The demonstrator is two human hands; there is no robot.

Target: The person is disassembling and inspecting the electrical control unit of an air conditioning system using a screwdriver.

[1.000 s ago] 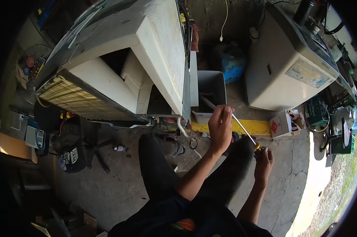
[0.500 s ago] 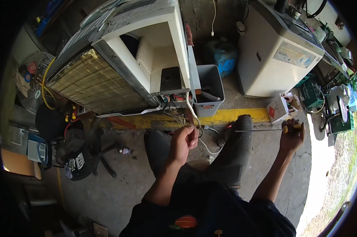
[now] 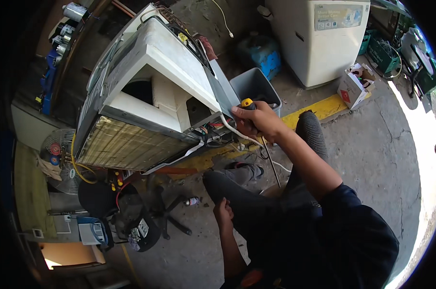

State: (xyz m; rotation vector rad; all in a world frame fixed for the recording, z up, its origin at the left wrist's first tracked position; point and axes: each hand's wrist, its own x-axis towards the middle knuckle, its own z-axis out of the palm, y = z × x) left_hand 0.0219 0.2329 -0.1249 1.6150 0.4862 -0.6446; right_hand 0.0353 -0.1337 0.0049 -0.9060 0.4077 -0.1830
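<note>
My right hand (image 3: 262, 119) is closed around a long screwdriver (image 3: 272, 164) beside the opened air conditioner (image 3: 172, 72). The screwdriver's yellow handle end shows above my thumb, and its thin shaft slants down toward my legs. Close by that hand, a white cable (image 3: 237, 131) and several coloured wires (image 3: 213, 128) hang out of the unit's lower corner. My left hand (image 3: 223, 212) rests by my left thigh with its fingers curled in. Whatever it may hold is hidden. The unit's finned coil (image 3: 131, 144) faces the near left.
Behind the unit stand a grey bin (image 3: 250, 79), a blue jug (image 3: 266, 55) and a white washing machine (image 3: 331, 53). An opened carton (image 3: 355, 89) is to the right. At left are a fan (image 3: 59, 156), a black chair (image 3: 143, 229) and a small can (image 3: 192, 201) on the floor.
My right hand has swung left with the screwdriver, from the far right to beside the unit's corner. My left hand has drawn back from the cable to my thigh. The view has shifted.
</note>
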